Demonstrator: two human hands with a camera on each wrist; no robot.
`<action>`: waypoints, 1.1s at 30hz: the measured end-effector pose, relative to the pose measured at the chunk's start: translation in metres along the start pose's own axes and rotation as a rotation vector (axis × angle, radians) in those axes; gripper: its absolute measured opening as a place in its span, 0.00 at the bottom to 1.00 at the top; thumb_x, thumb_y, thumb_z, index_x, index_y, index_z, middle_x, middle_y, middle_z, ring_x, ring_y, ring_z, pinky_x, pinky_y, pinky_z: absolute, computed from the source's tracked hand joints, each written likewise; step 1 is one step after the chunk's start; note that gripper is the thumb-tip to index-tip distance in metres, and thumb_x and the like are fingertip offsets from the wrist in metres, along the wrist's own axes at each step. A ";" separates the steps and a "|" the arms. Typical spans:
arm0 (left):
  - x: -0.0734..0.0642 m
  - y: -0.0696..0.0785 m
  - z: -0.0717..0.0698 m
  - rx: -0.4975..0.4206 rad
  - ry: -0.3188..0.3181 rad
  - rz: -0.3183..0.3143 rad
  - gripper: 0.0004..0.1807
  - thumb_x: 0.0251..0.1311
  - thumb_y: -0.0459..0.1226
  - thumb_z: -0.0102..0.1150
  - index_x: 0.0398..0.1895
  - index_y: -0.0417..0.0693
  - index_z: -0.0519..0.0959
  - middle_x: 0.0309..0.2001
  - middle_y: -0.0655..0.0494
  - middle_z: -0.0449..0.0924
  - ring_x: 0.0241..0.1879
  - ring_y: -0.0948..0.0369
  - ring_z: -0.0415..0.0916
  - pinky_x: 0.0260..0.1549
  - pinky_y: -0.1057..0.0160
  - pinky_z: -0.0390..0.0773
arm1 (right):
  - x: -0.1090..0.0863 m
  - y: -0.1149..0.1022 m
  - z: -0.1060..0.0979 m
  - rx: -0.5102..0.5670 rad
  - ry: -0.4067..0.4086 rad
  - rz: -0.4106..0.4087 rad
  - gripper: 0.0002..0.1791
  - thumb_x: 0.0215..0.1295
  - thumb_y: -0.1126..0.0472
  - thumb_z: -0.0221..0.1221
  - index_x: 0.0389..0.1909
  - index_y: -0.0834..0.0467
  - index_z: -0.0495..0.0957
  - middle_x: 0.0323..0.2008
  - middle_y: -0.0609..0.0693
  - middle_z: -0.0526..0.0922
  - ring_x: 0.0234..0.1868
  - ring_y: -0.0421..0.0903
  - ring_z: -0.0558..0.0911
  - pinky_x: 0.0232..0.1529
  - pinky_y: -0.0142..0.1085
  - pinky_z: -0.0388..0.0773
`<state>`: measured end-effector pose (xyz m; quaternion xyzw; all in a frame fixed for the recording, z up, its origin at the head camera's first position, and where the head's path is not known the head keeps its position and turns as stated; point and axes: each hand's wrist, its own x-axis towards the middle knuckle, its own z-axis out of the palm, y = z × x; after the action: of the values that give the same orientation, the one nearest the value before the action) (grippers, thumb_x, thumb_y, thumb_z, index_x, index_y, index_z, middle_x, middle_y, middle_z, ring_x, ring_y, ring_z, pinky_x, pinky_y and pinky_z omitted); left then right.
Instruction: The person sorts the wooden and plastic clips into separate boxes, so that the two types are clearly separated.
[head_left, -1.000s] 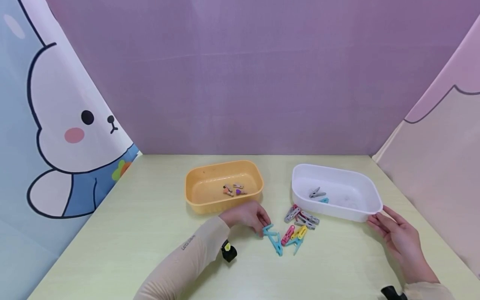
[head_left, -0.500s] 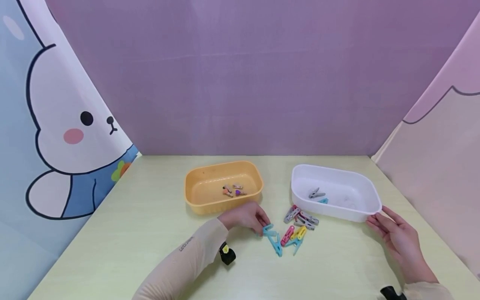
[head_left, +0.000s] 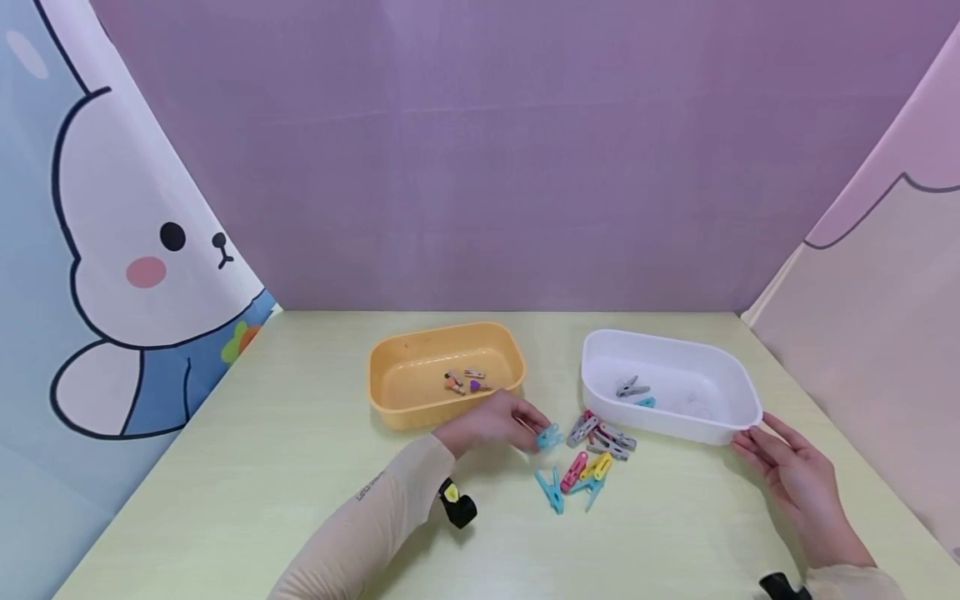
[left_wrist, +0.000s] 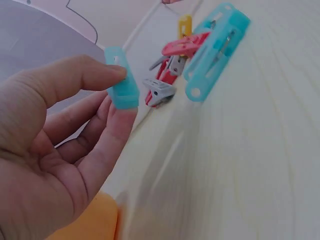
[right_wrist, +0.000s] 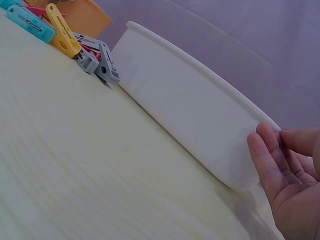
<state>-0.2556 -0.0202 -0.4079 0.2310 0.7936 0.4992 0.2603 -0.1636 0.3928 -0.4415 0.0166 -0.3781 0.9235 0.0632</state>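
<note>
Between thumb and fingers my left hand (head_left: 497, 427) pinches a light blue clothespin (head_left: 550, 438), just off the table in front of the orange basin; the left wrist view shows this clothespin (left_wrist: 123, 85) close up. My right hand (head_left: 797, 479) holds the near right corner of the white basin (head_left: 667, 422), thumb at the rim and fingers against the outer wall (right_wrist: 175, 100). A grey clothespin (head_left: 632, 387) and a blue one (head_left: 647, 402) lie inside that basin. On the table between the hands are another blue clothespin (head_left: 552, 493), a pink one (head_left: 573, 472) and a yellow one (head_left: 600, 465).
Small wooden clips (head_left: 455, 383) lie in the orange basin (head_left: 438, 414), back left. Grey and red clothespins (head_left: 609, 443) are heaped against the white basin's front wall. A purple backdrop (head_left: 510, 167) rises behind the table, with printed side panels (head_left: 172, 333).
My left hand has lifted the light blue clothespin off the other blue one and moved it slightly right and away from me. The right hand stays at the white basin's corner.
</note>
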 end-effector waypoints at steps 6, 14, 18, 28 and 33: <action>0.004 0.004 0.000 -0.095 0.029 0.014 0.18 0.53 0.28 0.71 0.49 0.42 0.85 0.46 0.55 0.85 0.42 0.62 0.81 0.45 0.65 0.82 | 0.001 0.001 0.001 -0.004 -0.010 -0.013 0.21 0.71 0.82 0.43 0.45 0.64 0.83 0.36 0.64 0.86 0.37 0.55 0.88 0.43 0.42 0.86; 0.013 0.009 0.002 -0.206 0.060 -0.004 0.18 0.55 0.28 0.70 0.51 0.42 0.84 0.46 0.53 0.86 0.44 0.60 0.82 0.47 0.62 0.83 | 0.001 0.001 0.001 -0.007 -0.013 -0.016 0.21 0.71 0.82 0.43 0.45 0.64 0.83 0.36 0.64 0.86 0.38 0.55 0.88 0.43 0.42 0.86; 0.015 0.014 0.003 -0.269 0.092 -0.033 0.18 0.55 0.29 0.71 0.51 0.45 0.84 0.44 0.55 0.85 0.44 0.59 0.82 0.46 0.61 0.83 | 0.000 0.000 0.001 -0.001 -0.017 -0.014 0.21 0.71 0.82 0.43 0.45 0.65 0.83 0.36 0.64 0.86 0.38 0.55 0.88 0.43 0.42 0.86; 0.023 0.027 0.008 -0.418 0.133 0.001 0.20 0.57 0.26 0.69 0.53 0.41 0.82 0.44 0.51 0.84 0.44 0.57 0.82 0.46 0.59 0.84 | -0.001 0.000 0.001 -0.006 -0.012 -0.010 0.20 0.71 0.81 0.43 0.45 0.64 0.83 0.37 0.64 0.86 0.38 0.55 0.88 0.43 0.42 0.85; 0.028 0.034 0.012 -0.472 0.158 0.029 0.19 0.58 0.25 0.67 0.54 0.39 0.81 0.45 0.50 0.84 0.44 0.58 0.82 0.46 0.59 0.85 | 0.000 0.000 0.002 -0.010 -0.015 -0.013 0.20 0.71 0.81 0.43 0.45 0.64 0.83 0.36 0.64 0.86 0.38 0.55 0.88 0.43 0.42 0.86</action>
<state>-0.2655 0.0183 -0.3866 0.1355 0.6696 0.6908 0.2367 -0.1637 0.3915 -0.4401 0.0255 -0.3831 0.9210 0.0664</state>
